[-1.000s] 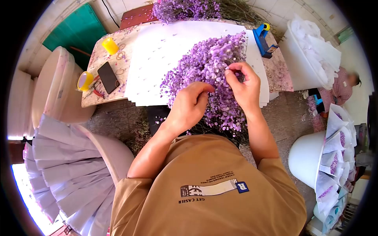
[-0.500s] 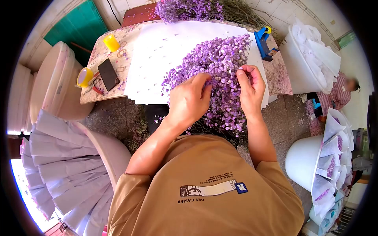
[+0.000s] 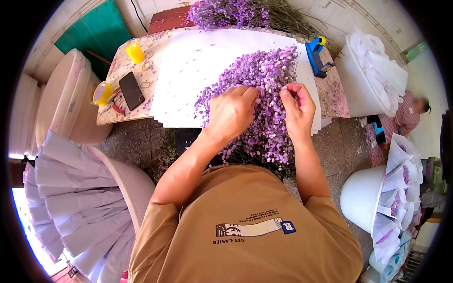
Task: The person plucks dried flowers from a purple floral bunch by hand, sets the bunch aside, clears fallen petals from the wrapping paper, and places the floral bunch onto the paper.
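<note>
A big bunch of small purple dried flowers (image 3: 264, 70) lies over the near edge of the white paper sheets (image 3: 181, 70), its blossoms toward the table and thin stems by my waist. My left hand (image 3: 232, 109) is bent into the middle of the bunch, fingers closed on blossoms; its fingertips are partly hidden. At the bunch's right edge, my right hand (image 3: 299, 107) pinches a tiny pale blossom between thumb and index finger.
A blue tape dispenser (image 3: 318, 56), black phone (image 3: 130, 90), yellow tape roll (image 3: 102, 93) and red-handled pliers (image 3: 117, 108) lie on the table. White tubs (image 3: 361, 188) with wrapped bouquets flank me. More purple flowers (image 3: 226, 14) lie behind; a person (image 3: 403, 115) sits far right.
My left hand has moved slightly right and deeper into the blossoms, its fingers closing. My right hand keeps its pinch, a little lower and left. The view has shifted slightly.
</note>
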Action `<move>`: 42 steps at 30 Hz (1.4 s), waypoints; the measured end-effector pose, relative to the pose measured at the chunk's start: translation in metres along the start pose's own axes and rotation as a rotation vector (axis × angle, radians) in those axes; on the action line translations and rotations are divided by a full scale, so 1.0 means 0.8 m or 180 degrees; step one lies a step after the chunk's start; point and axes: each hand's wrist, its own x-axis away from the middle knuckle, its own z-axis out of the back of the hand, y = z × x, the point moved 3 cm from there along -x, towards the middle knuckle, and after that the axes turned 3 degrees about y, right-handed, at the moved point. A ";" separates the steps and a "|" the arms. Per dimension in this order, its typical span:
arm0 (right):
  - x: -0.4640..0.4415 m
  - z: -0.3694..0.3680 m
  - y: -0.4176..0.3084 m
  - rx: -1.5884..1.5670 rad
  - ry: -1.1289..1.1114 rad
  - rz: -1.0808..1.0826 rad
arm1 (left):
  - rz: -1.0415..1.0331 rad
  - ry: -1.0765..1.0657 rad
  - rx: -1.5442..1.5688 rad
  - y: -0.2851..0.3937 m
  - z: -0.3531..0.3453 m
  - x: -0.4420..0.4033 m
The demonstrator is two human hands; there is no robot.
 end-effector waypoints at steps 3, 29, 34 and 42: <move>-0.002 0.000 0.006 -0.0020 0.0007 0.0029 | -0.0059 -0.0134 -0.0136 -0.012 -0.004 -0.002; 0.004 0.002 -0.005 -0.0642 0.0037 -0.0159 | 0.0651 0.0018 0.1207 -0.002 0.031 -0.009; 0.006 -0.003 0.000 -0.0511 -0.0053 -0.0124 | 0.1988 0.0007 0.4230 -0.011 0.055 -0.016; 0.008 -0.004 0.001 -0.0428 -0.0061 -0.0165 | 0.1571 -0.1230 0.3136 0.031 0.018 -0.010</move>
